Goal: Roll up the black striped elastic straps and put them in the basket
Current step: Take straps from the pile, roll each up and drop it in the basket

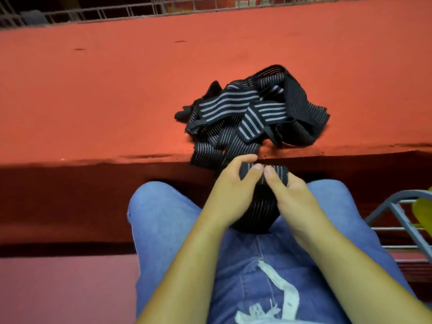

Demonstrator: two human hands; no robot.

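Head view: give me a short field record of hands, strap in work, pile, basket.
strap: black striped, partly rolled, above the lap
left hand: pinches the roll's top
right hand: pinches the same roll, beside the left
pile: unrolled straps on the red ledge, one end over its edge
basket: probably the grey wire frame at right; mostly out of view

You're sat at a long red ledge (105,90) running right across the middle of the frame, couple of small dark scuffs (80,49) toward its upper left. Grey wire mesh (93,12) runs along the top edge behind it. The ledge's front face (70,202) is in deep shadow. Your blue jeans (163,218) fill the bottom centre, frayed white rip (280,293) on them. Pinkish floor (58,288) lower left, and something yellow (423,210) at the right edge, can't tell what.
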